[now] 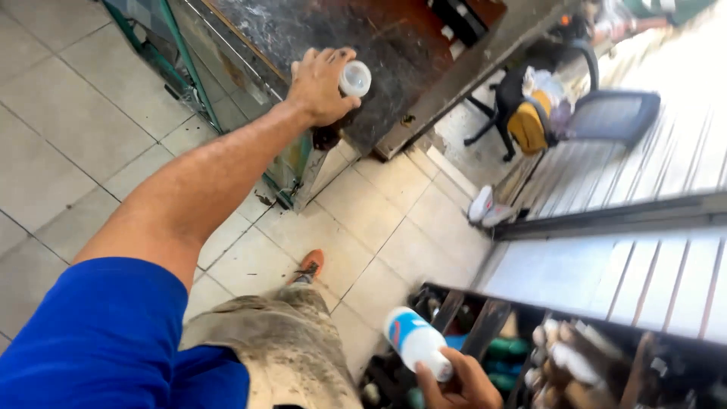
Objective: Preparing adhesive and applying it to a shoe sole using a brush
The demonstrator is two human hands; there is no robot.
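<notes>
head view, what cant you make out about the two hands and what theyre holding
- Left hand: its fingers hide most of the small white cap, so the grip is unclear.
- Right hand: cut off by the bottom edge; only its fingers on the white bottle show.
- Bottle: mouth hidden by the hand; contents cannot be told.
- Dark crate: its items are blurred.

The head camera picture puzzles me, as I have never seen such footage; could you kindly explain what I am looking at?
It is one picture from a camera worn on a person's head, looking down at their own arms. The left hand reaches out over a dark, scuffed table and holds a small white cap. The right hand, low in the picture, grips a white plastic bottle with a blue label. Below lies a tiled floor; the person's orange shoe shows there.
</notes>
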